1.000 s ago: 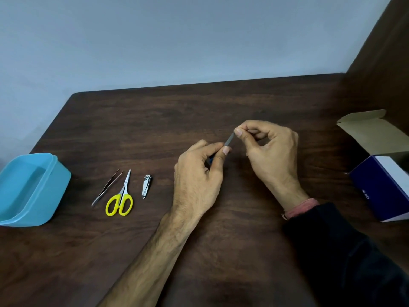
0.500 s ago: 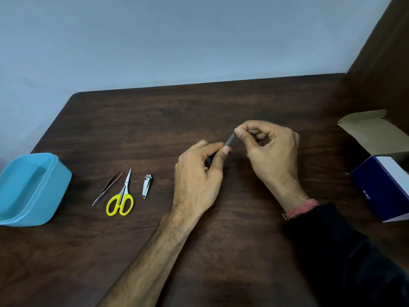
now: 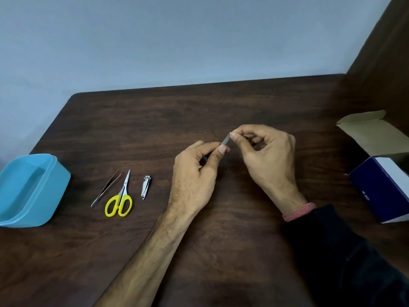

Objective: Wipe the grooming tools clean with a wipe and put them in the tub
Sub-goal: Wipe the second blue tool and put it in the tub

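Almost no change across the interval. Both hands (image 3: pixel 232 156) hold the same pinch on the thin grey tool (image 3: pixel 226 140) above the tabletop (image 3: pixel 155 129); any shift of the right thumb (image 3: pixel 234 136) along it is too slight to confirm. Apparent small drift of the tub (image 3: pixel 33 189) fits head-camera motion.

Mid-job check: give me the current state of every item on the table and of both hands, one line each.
Tub: open, no tools inside.
Tweezers: flat on table, untouched.
Scissors: blades closed, flat on table.
Nail clipper: flat on table, lever down.
Grey tool: off the table, pinched at both ends.
Left hand: pinches the tool's lower end.
Right hand: pinches its upper end.
Box: flap open, contents hidden.
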Tool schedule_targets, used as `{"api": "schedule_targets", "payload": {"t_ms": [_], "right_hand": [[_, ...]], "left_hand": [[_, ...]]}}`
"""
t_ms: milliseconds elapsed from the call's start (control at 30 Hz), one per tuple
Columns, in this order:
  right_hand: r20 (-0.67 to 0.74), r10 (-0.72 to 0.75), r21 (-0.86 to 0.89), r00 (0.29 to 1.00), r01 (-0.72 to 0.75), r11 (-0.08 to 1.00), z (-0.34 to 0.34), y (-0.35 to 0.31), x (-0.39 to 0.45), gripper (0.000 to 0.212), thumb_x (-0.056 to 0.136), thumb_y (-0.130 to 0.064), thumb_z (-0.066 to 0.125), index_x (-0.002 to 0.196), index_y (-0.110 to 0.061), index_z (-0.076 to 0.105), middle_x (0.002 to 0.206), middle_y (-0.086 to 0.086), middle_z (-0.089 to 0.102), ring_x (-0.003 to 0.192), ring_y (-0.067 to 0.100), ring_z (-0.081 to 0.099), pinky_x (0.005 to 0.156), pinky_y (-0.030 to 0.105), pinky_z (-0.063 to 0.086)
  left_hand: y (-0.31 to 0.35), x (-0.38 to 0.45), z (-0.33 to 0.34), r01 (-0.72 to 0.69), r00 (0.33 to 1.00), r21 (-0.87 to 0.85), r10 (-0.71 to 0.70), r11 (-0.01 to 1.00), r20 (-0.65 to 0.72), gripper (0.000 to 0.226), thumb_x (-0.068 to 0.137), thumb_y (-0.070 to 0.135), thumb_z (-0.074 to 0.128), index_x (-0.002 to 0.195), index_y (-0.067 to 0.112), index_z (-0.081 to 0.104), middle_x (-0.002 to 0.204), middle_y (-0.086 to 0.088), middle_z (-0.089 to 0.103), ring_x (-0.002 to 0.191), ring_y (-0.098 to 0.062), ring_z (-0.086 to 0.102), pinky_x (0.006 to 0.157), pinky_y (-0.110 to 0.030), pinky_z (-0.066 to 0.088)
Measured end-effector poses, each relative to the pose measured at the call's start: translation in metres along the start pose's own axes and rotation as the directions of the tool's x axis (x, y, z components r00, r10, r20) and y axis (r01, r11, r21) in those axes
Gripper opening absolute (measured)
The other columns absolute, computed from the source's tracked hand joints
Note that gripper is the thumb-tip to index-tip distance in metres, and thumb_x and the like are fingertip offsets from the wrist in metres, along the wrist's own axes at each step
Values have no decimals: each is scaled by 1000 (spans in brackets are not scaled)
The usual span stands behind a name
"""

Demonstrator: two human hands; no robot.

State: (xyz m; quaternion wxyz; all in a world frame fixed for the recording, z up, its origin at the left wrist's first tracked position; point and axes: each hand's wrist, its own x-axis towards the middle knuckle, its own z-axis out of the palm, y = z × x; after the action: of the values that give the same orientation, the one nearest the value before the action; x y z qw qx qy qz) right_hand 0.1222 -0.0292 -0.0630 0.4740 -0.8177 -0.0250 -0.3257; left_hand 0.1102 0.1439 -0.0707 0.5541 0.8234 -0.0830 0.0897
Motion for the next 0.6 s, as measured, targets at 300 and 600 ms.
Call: {"api": "schedule_targets", "payload": {"t_ms": [300,600], "right_hand": [[44,-61,-18,997,62,998,0,-1,-3,3,95,-15,86,93,-18,86,88,-13,78,74,9,72,65,29,58],[60,-117,-37,991,120,992,-1,-2,-4,7,95,-13,84,91,-18,85,85,-12,76,70,11,69,62,33,56]], "left_hand": [[-3,1,-2,0,1000,12,0,1000,3,18,110,40,69,106,34,86,84,18,67,67,-11,64,60,-41,55],[-2,1,-2,-13,1000,17,13,1000,-6,19,111,39,69,110,32,86,84,18,66,67,-11,64,63,-40,54]]}}
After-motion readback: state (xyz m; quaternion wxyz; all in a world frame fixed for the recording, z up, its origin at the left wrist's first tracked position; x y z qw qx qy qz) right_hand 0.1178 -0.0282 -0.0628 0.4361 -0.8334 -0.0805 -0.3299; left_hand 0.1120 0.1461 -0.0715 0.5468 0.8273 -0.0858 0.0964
